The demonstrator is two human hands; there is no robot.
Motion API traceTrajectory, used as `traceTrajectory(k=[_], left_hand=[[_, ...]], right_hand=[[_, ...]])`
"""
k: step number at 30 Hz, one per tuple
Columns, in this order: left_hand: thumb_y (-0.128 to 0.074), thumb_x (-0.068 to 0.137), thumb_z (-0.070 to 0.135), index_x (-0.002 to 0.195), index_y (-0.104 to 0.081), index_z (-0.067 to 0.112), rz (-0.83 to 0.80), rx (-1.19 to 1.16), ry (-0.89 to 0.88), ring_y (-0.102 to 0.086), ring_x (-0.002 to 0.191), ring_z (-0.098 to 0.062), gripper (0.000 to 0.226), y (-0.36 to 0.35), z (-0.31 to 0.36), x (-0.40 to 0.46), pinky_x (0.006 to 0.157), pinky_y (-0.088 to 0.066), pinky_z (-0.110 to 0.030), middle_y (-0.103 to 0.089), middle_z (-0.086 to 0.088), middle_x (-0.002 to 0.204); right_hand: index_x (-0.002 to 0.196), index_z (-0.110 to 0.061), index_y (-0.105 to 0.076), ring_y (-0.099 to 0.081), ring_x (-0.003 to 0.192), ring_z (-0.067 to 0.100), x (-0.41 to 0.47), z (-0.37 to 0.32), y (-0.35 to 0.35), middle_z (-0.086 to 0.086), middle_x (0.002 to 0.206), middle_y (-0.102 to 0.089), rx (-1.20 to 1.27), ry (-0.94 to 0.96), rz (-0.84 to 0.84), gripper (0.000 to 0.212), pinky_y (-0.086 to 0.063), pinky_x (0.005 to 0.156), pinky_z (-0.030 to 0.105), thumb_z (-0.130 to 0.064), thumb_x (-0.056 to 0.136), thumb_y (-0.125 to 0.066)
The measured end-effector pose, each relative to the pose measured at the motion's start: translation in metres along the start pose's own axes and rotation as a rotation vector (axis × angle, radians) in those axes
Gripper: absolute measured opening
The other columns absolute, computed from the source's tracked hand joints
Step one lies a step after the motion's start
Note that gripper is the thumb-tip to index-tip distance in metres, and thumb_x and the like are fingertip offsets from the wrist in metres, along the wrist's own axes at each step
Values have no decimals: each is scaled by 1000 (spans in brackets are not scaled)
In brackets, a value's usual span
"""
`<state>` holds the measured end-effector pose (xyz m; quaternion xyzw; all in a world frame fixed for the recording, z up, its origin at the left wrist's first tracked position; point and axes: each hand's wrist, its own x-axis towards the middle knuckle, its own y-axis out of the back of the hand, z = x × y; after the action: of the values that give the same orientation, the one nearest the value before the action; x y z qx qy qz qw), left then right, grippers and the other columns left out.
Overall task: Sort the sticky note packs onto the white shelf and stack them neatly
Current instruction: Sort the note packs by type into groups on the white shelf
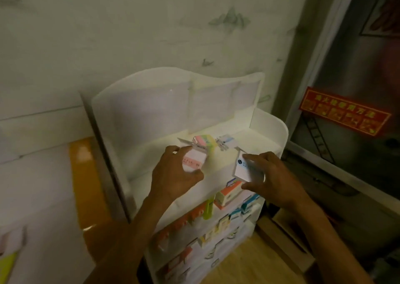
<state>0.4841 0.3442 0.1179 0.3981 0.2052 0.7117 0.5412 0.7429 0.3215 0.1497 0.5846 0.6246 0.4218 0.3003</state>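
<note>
1. Leftmost, the left hand (175,173) gripped a pink-and-white sticky note pack (193,160), fingers curled over its top and thumb under it, above the front lip of the white shelf (270,130).
2. At twelve o'clock from that hand, a pastel pack (205,141) lay on the top tier, with a blurred pale pack (226,141) just beside it at three o'clock.
3. Rightmost, the right hand (272,179) pinched a white pack (246,169), held tilted at nine o'clock from its palm.
4. Lower tiers held more packs (227,193).
</note>
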Motion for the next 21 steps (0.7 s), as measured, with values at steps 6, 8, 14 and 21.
traceTrajectory(k=[6,8,14,21], left_hand=[[-70,55,61,123,-46,43,-8,-98,10,-55,110,-14,74,-90,24,75,80,-55,-28,-48,12,125],[-70,54,58,120,-45,45,-6,-116,32,-56,107,-14,72,-111,29,102,79,-57,-34,-48,13,121],[-71,55,56,117,-49,43,-38,-46,63,-53,100,-13,67,-146,32,151,69,-47,-22,-45,15,109],[-66,56,57,125,-46,40,-102,4,131,-52,112,-18,74,-180,43,191,92,-51,-42,-47,10,122]], right_hand=[[140,-43,-37,-46,116,15,77,67,13,-9,132,-42,-39,-38,-2,80,-54,92,43,-45,72,-78],[140,-44,-36,-45,117,15,109,88,22,-8,133,-42,-55,-40,-14,81,-53,94,43,-46,72,-78],[140,-41,-37,-44,120,20,170,121,28,-5,134,-43,-93,-6,3,79,-49,97,46,-47,72,-77],[139,-38,-38,-44,117,19,241,158,20,-3,131,-44,-43,42,-41,77,-49,96,44,-45,74,-77]])
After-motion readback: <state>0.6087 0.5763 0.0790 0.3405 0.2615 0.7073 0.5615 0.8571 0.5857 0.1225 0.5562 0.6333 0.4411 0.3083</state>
